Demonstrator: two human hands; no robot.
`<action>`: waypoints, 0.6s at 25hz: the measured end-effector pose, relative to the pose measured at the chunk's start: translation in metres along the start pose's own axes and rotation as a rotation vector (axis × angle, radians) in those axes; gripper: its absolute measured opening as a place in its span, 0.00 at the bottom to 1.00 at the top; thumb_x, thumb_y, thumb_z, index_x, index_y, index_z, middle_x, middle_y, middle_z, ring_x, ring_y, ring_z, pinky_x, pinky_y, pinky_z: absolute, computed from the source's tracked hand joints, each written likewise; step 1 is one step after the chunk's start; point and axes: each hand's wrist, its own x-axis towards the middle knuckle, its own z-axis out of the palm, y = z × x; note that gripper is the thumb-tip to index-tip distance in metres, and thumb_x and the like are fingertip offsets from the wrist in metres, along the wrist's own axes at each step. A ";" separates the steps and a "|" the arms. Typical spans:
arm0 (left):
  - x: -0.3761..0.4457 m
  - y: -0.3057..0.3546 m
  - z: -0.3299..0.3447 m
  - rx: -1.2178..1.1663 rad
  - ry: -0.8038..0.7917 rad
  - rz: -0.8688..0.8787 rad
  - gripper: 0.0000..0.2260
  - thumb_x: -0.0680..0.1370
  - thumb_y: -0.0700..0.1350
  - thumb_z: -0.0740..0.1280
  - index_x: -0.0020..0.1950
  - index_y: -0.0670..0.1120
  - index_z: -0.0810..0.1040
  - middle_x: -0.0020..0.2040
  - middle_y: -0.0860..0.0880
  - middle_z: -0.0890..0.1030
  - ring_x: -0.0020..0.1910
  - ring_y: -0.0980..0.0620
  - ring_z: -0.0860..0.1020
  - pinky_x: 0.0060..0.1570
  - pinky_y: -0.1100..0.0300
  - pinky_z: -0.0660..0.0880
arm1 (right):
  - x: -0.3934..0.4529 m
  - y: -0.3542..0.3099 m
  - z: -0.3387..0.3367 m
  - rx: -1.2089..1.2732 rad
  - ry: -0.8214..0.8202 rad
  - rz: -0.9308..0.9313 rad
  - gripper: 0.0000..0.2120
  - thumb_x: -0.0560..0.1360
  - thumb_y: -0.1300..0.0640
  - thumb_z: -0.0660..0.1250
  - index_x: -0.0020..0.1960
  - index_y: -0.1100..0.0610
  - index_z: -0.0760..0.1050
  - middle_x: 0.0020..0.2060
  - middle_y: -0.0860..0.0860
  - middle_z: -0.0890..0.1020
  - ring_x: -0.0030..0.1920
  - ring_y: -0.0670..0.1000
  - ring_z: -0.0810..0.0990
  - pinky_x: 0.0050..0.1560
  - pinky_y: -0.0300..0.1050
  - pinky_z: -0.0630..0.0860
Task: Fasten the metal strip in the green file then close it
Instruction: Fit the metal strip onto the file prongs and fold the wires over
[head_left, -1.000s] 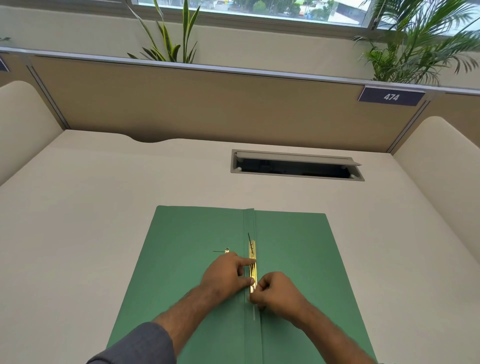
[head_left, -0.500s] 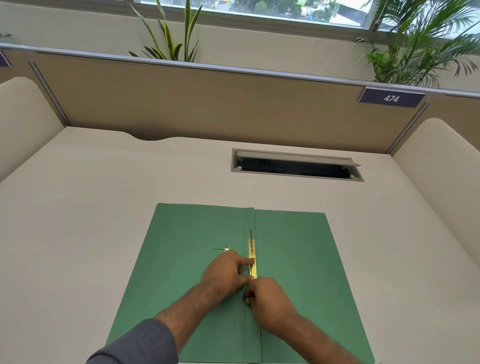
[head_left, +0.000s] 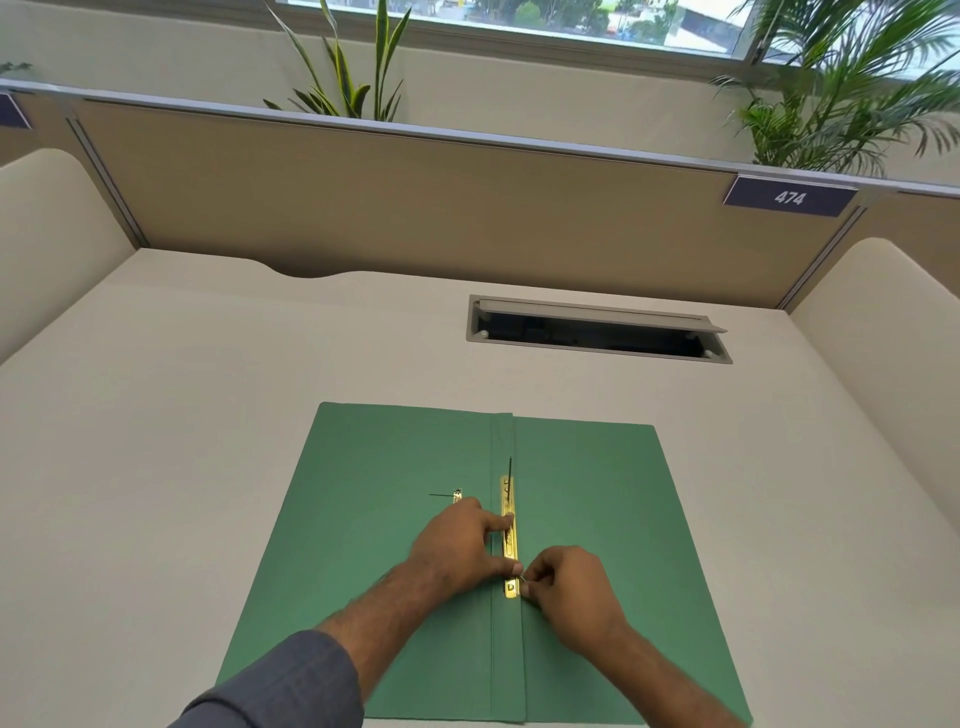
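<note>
The green file (head_left: 587, 493) lies open and flat on the desk in front of me. A gold metal strip (head_left: 509, 540) runs along its centre fold, with a thin dark prong sticking up at its far end. My left hand (head_left: 457, 545) presses fingertips onto the strip's middle. My right hand (head_left: 566, 592) pinches a thin prong at the strip's near end. A small gold clip piece (head_left: 457, 494) with a thin wire lies on the left flap, just beyond my left hand.
The beige desk (head_left: 208, 415) is bounded by a tan partition (head_left: 415, 208) at the back and curved side panels. An open cable slot (head_left: 597, 330) sits behind the file. Plants stand beyond the partition.
My right hand has shifted slightly right and toward me, exposing the strip's near end, and now pinches a thin prong there. My left hand stays pressed on the strip.
</note>
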 end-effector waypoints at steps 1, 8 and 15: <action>0.000 0.000 0.000 -0.004 0.002 0.002 0.33 0.66 0.64 0.74 0.69 0.58 0.73 0.48 0.53 0.71 0.48 0.53 0.74 0.49 0.55 0.75 | 0.000 0.000 0.000 -0.012 -0.006 -0.020 0.05 0.71 0.61 0.72 0.38 0.53 0.82 0.27 0.43 0.75 0.26 0.41 0.71 0.27 0.29 0.66; 0.002 0.000 -0.005 -0.067 -0.034 0.015 0.32 0.66 0.57 0.78 0.69 0.55 0.75 0.43 0.55 0.69 0.44 0.55 0.71 0.46 0.61 0.69 | -0.002 -0.005 0.000 -0.278 -0.064 -0.203 0.08 0.76 0.59 0.64 0.46 0.58 0.82 0.38 0.51 0.77 0.38 0.50 0.74 0.35 0.39 0.66; 0.004 -0.002 -0.007 -0.071 -0.037 0.029 0.28 0.69 0.55 0.76 0.68 0.54 0.76 0.44 0.54 0.71 0.43 0.56 0.72 0.46 0.62 0.69 | 0.002 -0.015 0.011 -0.437 -0.053 -0.201 0.09 0.75 0.65 0.60 0.47 0.58 0.78 0.37 0.50 0.70 0.38 0.52 0.70 0.29 0.36 0.59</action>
